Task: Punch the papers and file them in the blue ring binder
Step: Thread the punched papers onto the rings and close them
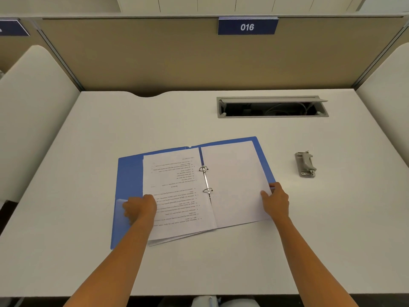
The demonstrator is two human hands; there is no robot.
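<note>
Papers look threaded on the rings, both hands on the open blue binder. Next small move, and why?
Probably fold the right cover over to shut the open blue ring binder. White papers already sit on both metal rings, the right hand grips the right page and cover edge, the left hand steadies the left side, and the grey hole punch lies apart.

White desk (pixel 88 251), open cable tray (pixel 272 107), tan partition (pixel 132 58) with "016" sign (pixel 247 26).
</note>
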